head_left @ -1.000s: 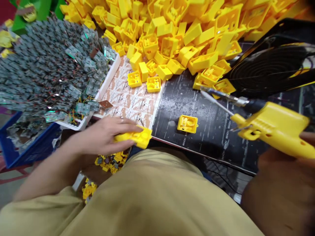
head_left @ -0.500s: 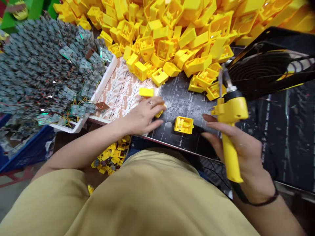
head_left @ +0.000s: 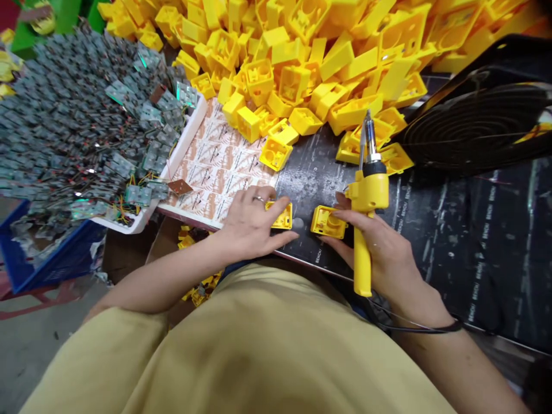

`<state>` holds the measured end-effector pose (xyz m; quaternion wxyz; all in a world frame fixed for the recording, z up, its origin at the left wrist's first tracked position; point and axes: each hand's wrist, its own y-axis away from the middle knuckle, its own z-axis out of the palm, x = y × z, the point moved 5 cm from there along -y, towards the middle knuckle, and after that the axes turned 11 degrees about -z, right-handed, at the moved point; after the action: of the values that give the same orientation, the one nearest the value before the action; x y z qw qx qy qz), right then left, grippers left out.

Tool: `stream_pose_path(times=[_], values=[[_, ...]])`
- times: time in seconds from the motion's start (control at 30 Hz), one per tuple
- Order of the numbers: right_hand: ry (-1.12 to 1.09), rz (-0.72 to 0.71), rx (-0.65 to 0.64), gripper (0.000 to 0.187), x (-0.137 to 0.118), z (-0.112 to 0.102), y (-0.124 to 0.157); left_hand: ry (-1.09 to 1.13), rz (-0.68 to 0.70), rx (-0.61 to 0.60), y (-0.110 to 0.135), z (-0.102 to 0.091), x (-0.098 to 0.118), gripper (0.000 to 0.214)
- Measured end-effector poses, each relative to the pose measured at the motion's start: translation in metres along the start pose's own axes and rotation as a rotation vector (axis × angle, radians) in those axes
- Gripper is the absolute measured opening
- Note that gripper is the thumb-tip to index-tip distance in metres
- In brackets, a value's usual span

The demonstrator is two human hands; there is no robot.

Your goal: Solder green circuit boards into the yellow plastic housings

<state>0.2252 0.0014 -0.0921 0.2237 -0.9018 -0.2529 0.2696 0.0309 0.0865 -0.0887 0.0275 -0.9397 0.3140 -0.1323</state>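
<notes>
My left hand (head_left: pixel 254 224) is closed on a small open yellow plastic case (head_left: pixel 283 216), thumb and fingers at its sides, on the table's edge. My right hand (head_left: pixel 379 241) carries a yellow soldering gun (head_left: pixel 364 230), its metal tip (head_left: pixel 370 132) pointing away from me. The thumb and fingertips of that same hand also reach a second open yellow case (head_left: pixel 328 221), which lies with its hollow side up. Behind my left hand, another yellow case (head_left: pixel 276 154) rests at the front of the pile.
A large heap of yellow cases (head_left: pixel 293 52) fills the back. To the left, a white foam tray (head_left: pixel 183 138) is piled with circuit boards (head_left: pixel 86 126), above a blue crate (head_left: pixel 26 247). A black fan (head_left: pixel 470 121) stands at right. Below the table, a cardboard box (head_left: pixel 161 253) holds yellow pieces.
My right hand moved left with the soldering gun and now touches the second case. My left hand drew back slightly with its case. A yellow case now sits nearer the pile.
</notes>
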Motion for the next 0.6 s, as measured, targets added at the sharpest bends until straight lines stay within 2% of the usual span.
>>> stream_pose_path(times=[0.1, 0.17, 0.23, 0.3, 0.4, 0.43, 0.5, 0.6], values=[[-0.005, 0.013, 0.000, 0.053, -0.001, 0.000, 0.000, 0.082, 0.147, -0.107, -0.003, 0.009, 0.016, 0.052], [-0.018, 0.027, 0.007, 0.056, -0.002, -0.003, 0.002, 0.219, 0.297, -0.185, -0.004, 0.006, 0.023, 0.046], [-0.024, 0.020, 0.000, 0.056, -0.005, -0.004, 0.004, 0.321, 0.380, -0.223, -0.008, -0.002, 0.022, 0.048], [-0.021, 0.002, -0.021, 0.053, -0.007, -0.005, 0.003, 0.326, 0.309, -0.157, -0.021, -0.009, 0.009, 0.052], [0.005, -0.061, -0.041, 0.052, -0.009, -0.002, -0.005, 0.170, 0.023, 0.039, -0.050, -0.012, -0.019, 0.056], [0.011, -0.102, -0.047, 0.052, -0.010, 0.001, -0.009, 0.106, -0.056, 0.065, -0.059, -0.010, -0.026, 0.058], [-0.006, -0.201, -0.078, 0.052, -0.013, 0.011, -0.020, 0.017, -0.131, 0.037, -0.072, -0.003, -0.034, 0.060], [-0.037, -0.298, -0.126, 0.044, -0.019, 0.026, -0.031, 0.031, -0.068, -0.071, -0.075, -0.002, -0.040, 0.046]])
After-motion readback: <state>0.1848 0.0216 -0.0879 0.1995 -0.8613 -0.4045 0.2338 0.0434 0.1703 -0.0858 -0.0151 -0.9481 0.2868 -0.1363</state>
